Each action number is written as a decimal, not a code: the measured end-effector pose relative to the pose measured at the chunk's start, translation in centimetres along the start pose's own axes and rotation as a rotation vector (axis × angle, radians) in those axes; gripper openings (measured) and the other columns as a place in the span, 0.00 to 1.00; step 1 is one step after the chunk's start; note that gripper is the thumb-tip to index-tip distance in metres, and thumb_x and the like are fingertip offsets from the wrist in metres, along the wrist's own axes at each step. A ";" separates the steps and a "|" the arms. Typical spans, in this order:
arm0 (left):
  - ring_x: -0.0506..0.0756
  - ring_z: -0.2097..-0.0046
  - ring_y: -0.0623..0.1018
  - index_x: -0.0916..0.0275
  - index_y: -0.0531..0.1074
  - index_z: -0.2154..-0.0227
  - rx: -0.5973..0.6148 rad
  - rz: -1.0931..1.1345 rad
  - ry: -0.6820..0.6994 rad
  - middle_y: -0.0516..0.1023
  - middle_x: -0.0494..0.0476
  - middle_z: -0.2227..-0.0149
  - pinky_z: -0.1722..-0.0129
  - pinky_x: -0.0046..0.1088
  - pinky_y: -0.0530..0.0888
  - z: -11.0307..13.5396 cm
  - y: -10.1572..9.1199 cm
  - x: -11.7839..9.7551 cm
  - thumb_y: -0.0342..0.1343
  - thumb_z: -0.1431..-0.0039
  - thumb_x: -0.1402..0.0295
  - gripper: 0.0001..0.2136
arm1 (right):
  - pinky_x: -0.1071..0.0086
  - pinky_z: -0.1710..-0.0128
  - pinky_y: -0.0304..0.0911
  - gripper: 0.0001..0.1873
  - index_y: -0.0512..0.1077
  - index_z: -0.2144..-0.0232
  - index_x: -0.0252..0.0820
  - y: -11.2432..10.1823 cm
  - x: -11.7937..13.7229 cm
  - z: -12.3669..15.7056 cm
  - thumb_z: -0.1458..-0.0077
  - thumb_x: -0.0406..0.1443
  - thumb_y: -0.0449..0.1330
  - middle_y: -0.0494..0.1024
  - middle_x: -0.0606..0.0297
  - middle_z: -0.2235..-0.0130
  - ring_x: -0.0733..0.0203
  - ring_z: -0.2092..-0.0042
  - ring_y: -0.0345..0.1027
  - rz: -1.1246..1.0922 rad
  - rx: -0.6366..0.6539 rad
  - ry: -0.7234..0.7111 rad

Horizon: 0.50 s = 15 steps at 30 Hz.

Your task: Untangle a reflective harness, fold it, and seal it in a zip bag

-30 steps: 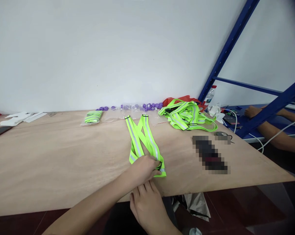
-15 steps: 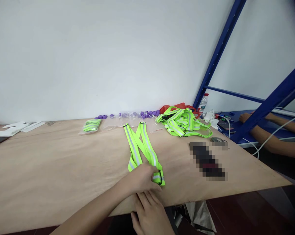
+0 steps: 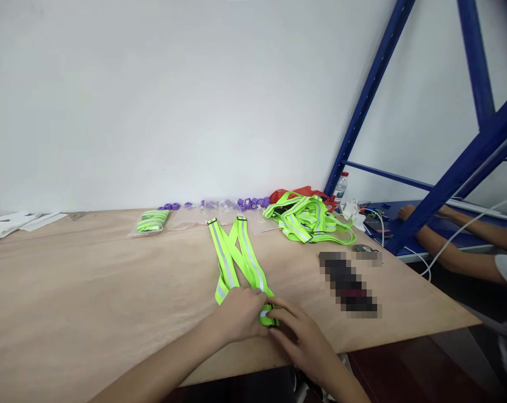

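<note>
A neon-green reflective strap harness (image 3: 251, 260) with silver stripes lies on the wooden table, its two far ends carrying black buckles and its bands crossing. My left hand (image 3: 241, 314) is closed over the near part of the harness, its fingers mostly hidden from me. From the right, my right hand (image 3: 303, 336) reaches in, with thumb and fingers gripping the folded near end beside a black buckle (image 3: 274, 314). Both hands almost meet there, close to the front edge of the table.
Behind are a bagged folded strap (image 3: 151, 221), clear plastic bags, purple rolls (image 3: 253, 203) and a pile of green straps (image 3: 312, 218). A blurred dark object (image 3: 348, 285) lies right. Beyond a blue metal frame (image 3: 373, 92), another person's arms (image 3: 450, 254) rest on a blue surface.
My right hand has risen from the table's front edge to the near end of the harness and now grips it. My left hand stays on the harness. The view has shifted slightly right.
</note>
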<state>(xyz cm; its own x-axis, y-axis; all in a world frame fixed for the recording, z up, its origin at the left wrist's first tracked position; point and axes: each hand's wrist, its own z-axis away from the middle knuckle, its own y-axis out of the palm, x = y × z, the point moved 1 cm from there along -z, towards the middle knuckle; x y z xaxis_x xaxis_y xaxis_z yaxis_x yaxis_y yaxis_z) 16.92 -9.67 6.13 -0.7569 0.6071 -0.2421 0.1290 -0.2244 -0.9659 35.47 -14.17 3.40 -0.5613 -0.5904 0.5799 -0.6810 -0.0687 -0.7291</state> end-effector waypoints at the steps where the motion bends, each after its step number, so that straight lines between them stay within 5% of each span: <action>1: 0.64 0.57 0.79 0.61 0.75 0.58 -0.027 -0.015 0.023 0.78 0.60 0.59 0.57 0.38 0.75 0.1 0.1 0.1 0.65 0.47 0.53 0.19 | 0.64 0.46 0.70 0.12 0.75 0.56 0.46 0.0 -0.2 -0.1 0.40 0.29 0.57 0.76 0.56 0.45 0.56 0.44 0.72 -0.014 0.014 0.011; 5: 0.64 0.51 0.74 0.60 0.76 0.57 -0.106 -0.021 0.072 0.74 0.59 0.55 0.47 0.41 0.71 0.6 0.5 0.4 0.67 0.48 0.51 0.22 | 0.63 0.46 0.70 0.12 0.74 0.56 0.46 -0.5 -0.2 -0.5 0.40 0.29 0.58 0.77 0.57 0.45 0.57 0.44 0.72 -0.041 0.055 0.014; 15: 0.60 0.48 0.73 0.57 0.72 0.47 -0.145 0.240 0.104 0.71 0.58 0.49 0.47 0.34 0.71 1.7 2.0 1.5 0.64 0.44 0.62 0.21 | 0.60 0.45 0.70 0.13 0.74 0.54 0.47 -0.8 -0.1 -1.1 0.38 0.29 0.56 0.77 0.56 0.46 0.55 0.44 0.71 -0.014 0.101 -0.034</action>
<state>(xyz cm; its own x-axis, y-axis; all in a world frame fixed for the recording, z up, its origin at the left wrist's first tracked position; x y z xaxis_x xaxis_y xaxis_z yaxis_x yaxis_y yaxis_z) 14.90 -10.51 4.02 -0.6253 0.6261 -0.4659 0.3924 -0.2638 -0.8812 35.54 -13.19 4.29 -0.5350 -0.6154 0.5789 -0.6369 -0.1564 -0.7549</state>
